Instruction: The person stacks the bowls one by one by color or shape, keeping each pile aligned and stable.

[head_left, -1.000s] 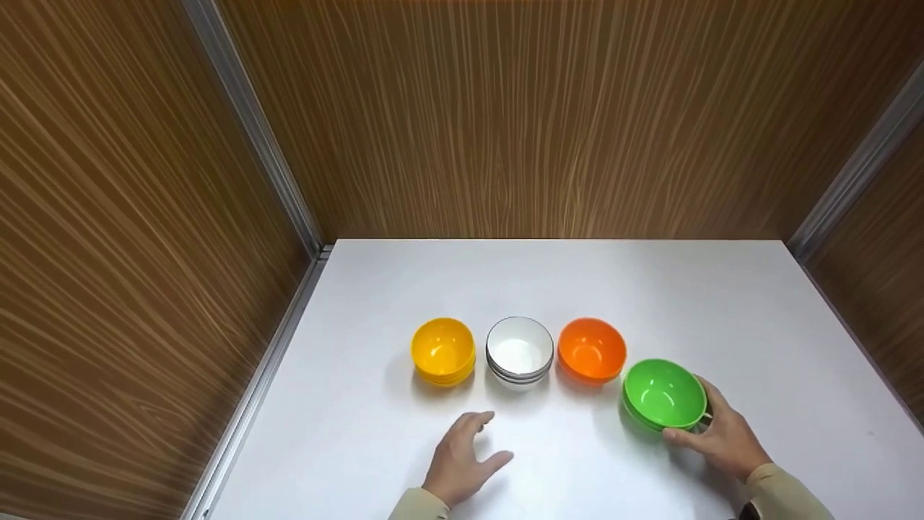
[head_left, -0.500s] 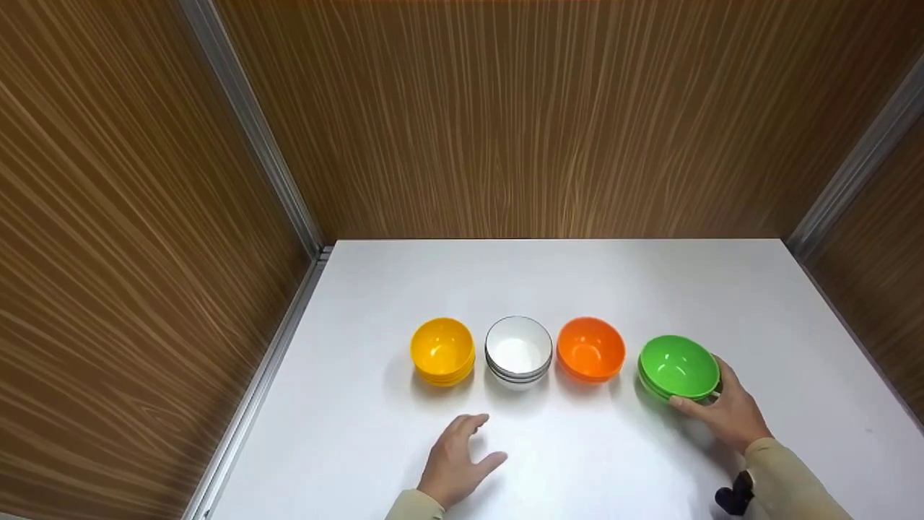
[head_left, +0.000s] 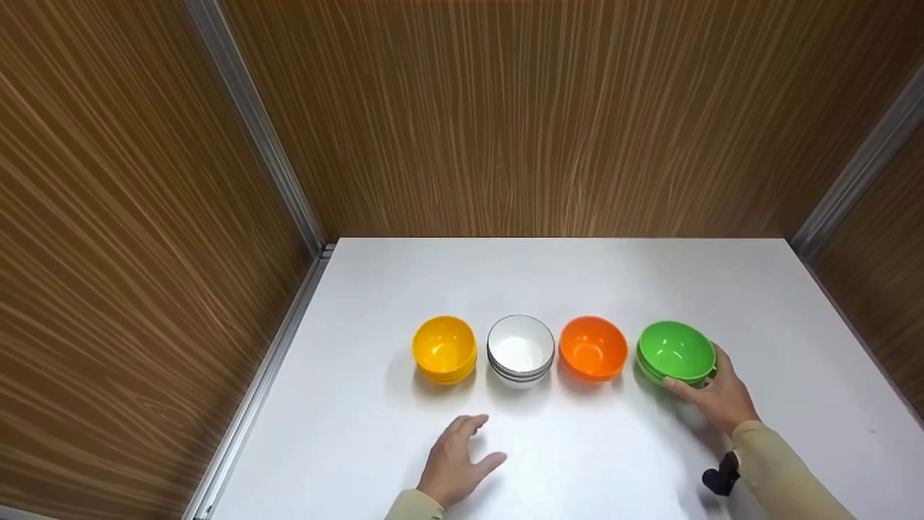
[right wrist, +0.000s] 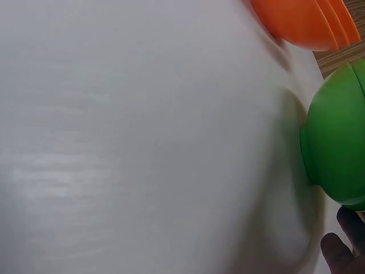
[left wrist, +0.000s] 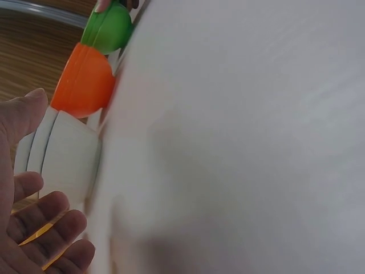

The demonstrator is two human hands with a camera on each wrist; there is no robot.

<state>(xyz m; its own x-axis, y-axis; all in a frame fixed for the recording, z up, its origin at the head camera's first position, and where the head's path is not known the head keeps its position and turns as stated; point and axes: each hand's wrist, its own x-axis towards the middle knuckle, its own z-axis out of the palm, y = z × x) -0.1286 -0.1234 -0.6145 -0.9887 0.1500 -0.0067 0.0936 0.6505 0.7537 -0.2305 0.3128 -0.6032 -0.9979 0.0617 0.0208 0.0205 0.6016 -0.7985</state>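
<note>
At the right end of a row of bowls, my right hand [head_left: 722, 397] grips a nested stack of green bowls [head_left: 676, 352], thumb at the near side of the rim. In the right wrist view the green bowls [right wrist: 339, 137] show their foot close to the table, with fingertips [right wrist: 336, 251] below them. My left hand [head_left: 453, 461] hovers over the table with fingers and thumb spread apart, holding nothing. It is nearest the stack of white bowls [head_left: 520, 347] with dark rims. Beside those stand stacked orange bowls [head_left: 593, 349] and stacked yellow bowls [head_left: 443, 350].
The bowls stand on a white table [head_left: 563, 278]. A wood-grain panel [head_left: 505, 123] rises behind it, and another wood-grain panel [head_left: 130, 253] flanks the left side. Metal rails [head_left: 267, 144] run along the corners. A small black object [head_left: 722, 474] is at the right sleeve.
The right hand has carried the green bowls away from me and slightly right, into line with the other stacks. The left hand has barely moved.
</note>
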